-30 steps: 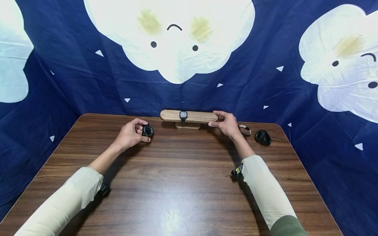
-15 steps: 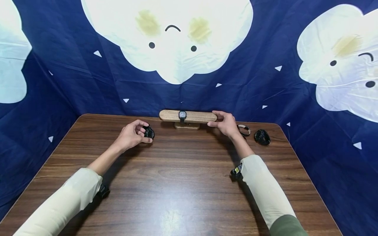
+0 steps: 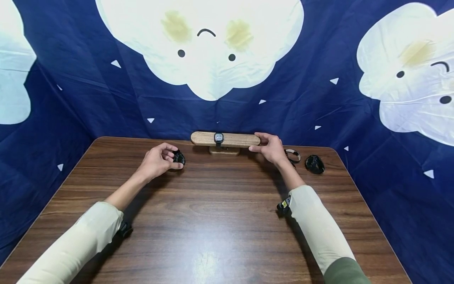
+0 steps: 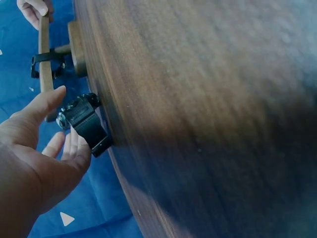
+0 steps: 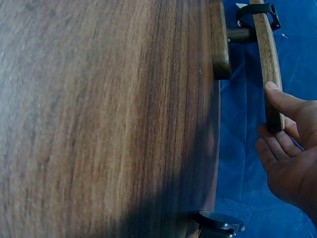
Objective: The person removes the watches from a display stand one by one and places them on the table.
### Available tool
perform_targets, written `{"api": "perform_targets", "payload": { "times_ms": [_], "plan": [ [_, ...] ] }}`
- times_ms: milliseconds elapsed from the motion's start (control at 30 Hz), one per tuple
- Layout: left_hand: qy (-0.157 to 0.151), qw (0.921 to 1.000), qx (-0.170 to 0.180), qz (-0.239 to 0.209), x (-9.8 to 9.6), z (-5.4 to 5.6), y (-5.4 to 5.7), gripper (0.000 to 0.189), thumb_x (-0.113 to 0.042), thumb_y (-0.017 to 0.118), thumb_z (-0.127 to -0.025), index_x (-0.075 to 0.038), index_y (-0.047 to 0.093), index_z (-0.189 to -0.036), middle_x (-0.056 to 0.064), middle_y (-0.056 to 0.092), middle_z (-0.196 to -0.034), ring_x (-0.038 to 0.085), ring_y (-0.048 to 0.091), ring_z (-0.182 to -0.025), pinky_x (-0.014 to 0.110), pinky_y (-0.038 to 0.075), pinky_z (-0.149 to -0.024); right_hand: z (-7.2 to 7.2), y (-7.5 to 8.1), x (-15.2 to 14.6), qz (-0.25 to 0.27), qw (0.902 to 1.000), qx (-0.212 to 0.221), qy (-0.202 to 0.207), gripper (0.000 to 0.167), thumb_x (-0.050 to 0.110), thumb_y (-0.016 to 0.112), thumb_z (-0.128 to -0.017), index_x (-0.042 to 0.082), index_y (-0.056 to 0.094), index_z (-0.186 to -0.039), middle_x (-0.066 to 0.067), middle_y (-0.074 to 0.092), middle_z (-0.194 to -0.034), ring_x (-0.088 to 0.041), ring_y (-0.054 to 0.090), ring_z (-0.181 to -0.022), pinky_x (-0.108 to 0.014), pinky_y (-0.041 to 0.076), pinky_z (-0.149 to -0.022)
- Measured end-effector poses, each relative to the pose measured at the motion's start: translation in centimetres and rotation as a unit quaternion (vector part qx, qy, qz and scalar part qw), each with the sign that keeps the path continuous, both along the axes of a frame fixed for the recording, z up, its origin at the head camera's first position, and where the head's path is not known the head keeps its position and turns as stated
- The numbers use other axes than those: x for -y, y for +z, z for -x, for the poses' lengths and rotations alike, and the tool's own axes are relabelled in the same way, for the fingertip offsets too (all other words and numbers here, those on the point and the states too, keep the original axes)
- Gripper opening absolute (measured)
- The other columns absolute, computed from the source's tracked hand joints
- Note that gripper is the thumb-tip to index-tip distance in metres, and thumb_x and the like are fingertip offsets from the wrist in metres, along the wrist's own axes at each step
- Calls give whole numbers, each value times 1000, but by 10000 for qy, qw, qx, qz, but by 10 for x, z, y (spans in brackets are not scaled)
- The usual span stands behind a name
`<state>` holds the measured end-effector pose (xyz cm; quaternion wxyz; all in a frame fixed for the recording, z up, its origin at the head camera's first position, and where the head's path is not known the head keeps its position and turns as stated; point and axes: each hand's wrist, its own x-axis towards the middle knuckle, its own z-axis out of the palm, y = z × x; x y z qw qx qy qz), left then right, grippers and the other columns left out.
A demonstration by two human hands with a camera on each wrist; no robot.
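At the back left of the table, my left hand [image 3: 157, 161] holds a chunky black wristwatch [image 3: 179, 157] between thumb and fingers. In the left wrist view the black strap [image 4: 90, 130] hangs down close to the tabletop, with fingers behind it and the thumb tip at the case. A wooden watch stand [image 3: 239, 140], a rounded bar on a short post and base, stands at the back edge. Around its bar sits a square-faced smartwatch [image 3: 218, 137] on a black strap. My right hand [image 3: 272, 150] pinches the bar's right end, thumb in front and fingers behind.
Right of the stand lie a thin looped band [image 3: 293, 155], partly hidden by my right hand, and a black watch [image 3: 314, 164] near the corner. The brown wooden table [image 3: 213, 205] meets a blue cloth [image 3: 134, 98] with cloud prints behind.
The black watch has turned in my left fingers, its round face no longer facing up toward the head camera. The right hand keeps its grip on the stand, which stays in place.
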<state>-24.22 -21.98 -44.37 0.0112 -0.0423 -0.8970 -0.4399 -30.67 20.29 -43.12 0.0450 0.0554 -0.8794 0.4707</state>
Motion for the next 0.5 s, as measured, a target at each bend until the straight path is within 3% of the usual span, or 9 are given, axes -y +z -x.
{"api": "perform_targets", "payload": {
  "times_ms": [500],
  "plan": [
    [165, 9998, -141, -45, 0, 0, 4, 58, -27, 99, -84, -4, 73, -130, 16, 74, -118, 24, 66, -98, 21, 51, -77, -1, 0, 1, -39, 10000, 5, -17, 69, 15, 97, -88, 6, 69, -150, -19, 79, -131, -34, 72, -124, -48, 49, -115]
  ]
}}
